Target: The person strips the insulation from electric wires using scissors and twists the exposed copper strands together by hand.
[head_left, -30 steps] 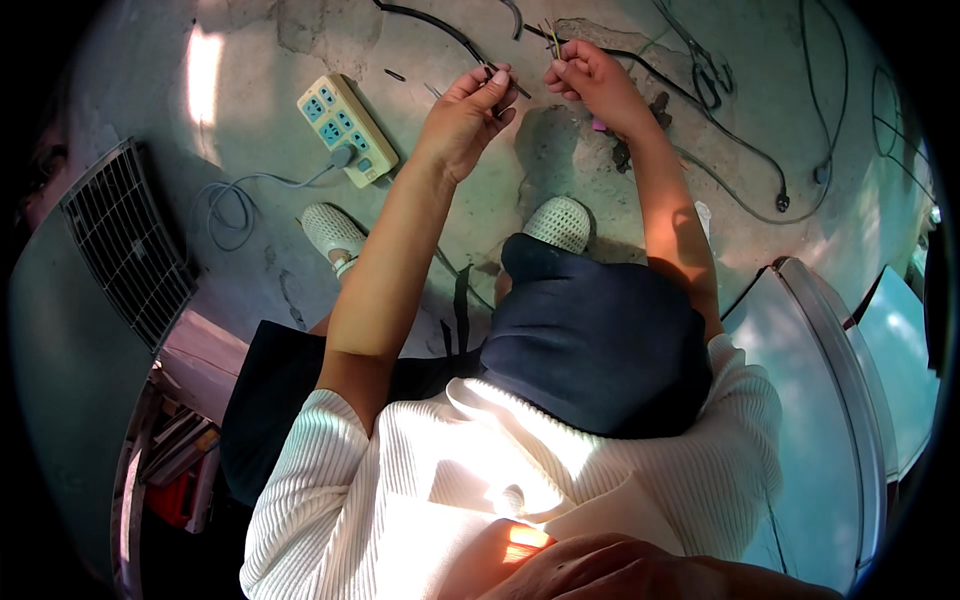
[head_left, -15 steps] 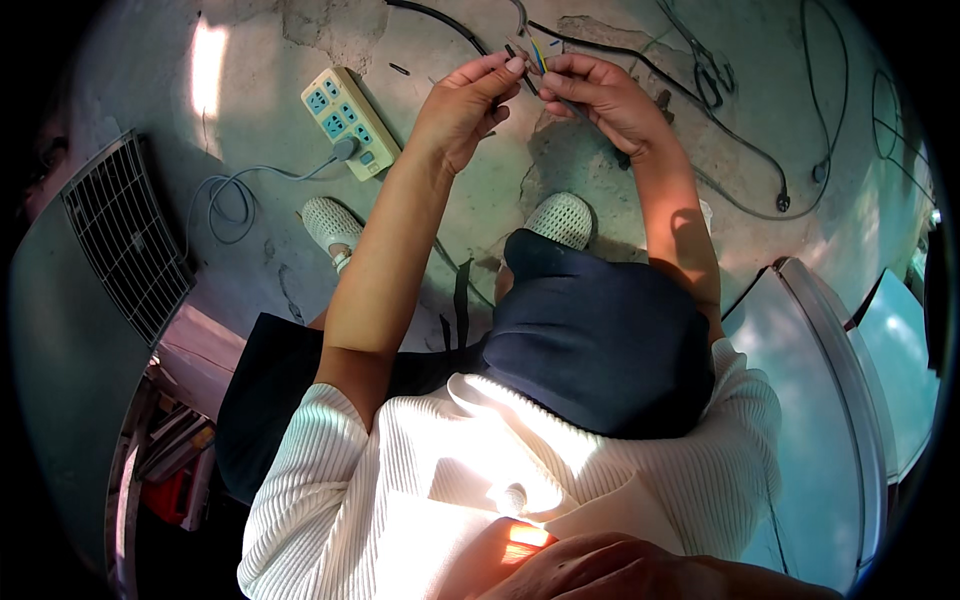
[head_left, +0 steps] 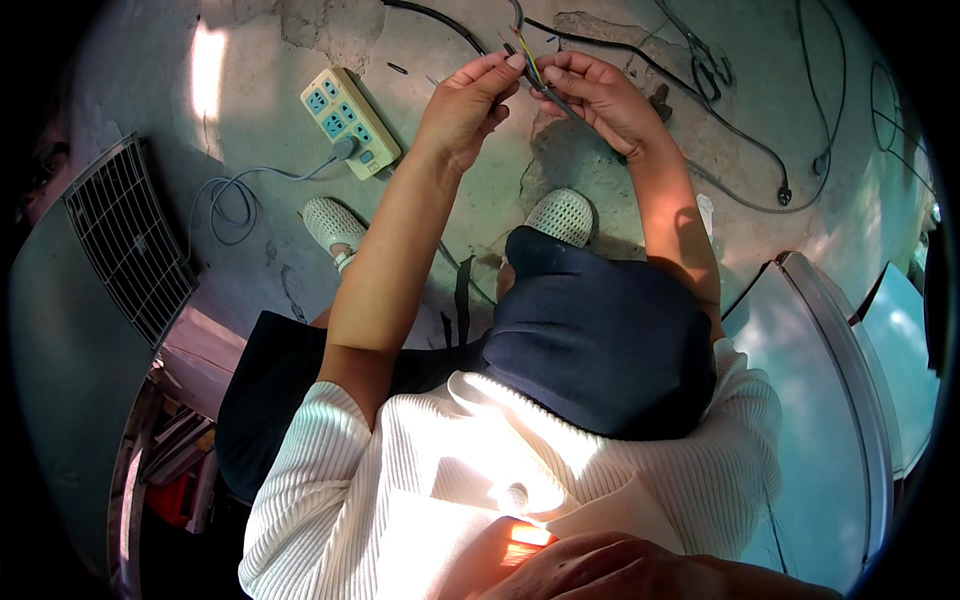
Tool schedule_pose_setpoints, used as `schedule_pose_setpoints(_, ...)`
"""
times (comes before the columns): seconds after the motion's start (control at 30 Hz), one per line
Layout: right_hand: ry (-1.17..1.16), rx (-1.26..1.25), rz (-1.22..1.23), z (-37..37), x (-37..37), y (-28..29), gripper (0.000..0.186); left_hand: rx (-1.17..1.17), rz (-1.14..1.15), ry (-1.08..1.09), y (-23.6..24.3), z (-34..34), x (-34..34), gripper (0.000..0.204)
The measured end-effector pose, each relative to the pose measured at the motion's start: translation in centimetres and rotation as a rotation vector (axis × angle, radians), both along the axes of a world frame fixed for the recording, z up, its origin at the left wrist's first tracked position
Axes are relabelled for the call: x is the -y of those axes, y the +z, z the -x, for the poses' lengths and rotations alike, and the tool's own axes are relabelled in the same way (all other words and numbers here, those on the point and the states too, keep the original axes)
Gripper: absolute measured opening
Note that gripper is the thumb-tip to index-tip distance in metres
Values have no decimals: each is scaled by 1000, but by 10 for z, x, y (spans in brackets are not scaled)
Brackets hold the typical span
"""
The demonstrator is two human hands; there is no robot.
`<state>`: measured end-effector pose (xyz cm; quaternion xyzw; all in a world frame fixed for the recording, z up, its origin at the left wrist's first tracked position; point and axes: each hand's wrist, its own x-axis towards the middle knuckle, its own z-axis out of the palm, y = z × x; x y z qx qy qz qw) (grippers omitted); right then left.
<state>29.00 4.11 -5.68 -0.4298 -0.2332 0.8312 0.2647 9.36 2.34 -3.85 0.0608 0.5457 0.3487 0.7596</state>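
Observation:
My left hand [head_left: 470, 105] and my right hand [head_left: 595, 95] meet at the top middle, held out over a concrete floor. Between their fingertips they pinch the end of a dark cable [head_left: 528, 70] whose thin coloured inner wires show, yellow among them. The cable runs up from the hands toward the top edge. My forearms reach out from white ribbed sleeves, and my knees in dark trousers [head_left: 600, 340] lie below them. White mesh shoes [head_left: 560, 215] rest on the floor under the hands.
A pale power strip [head_left: 350, 122] with a grey cord lies on the floor at left. Black cables [head_left: 740, 140] and a tool lie at upper right. A metal grille [head_left: 130, 240] leans at left. Pale panels [head_left: 830, 400] stand at right.
The two hands have come together from slightly apart and now hold the cable end between them, a little higher in view.

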Motion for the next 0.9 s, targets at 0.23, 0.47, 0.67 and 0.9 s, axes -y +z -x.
schedule_pose_setpoints(0.23, -35, -15, -65, 2, 1, 2, 32, -115, -37, 66, 1, -6, 2, 22)
schedule_pose_setpoints(0.47, 129, 91, -58, -3, -1, 5, 36, -153, -9, 126, -3, -10, 4, 25)
schedule_pose_setpoints(0.67, 98, 117, -61, -2, 2, 4, 36, -199, -13, 147, 3, -17, 5, 29)
schedule_pose_setpoints(0.9, 49, 137, -49, 3, 3, 5, 35, -190, 3, 178, 4, -21, 7, 27)
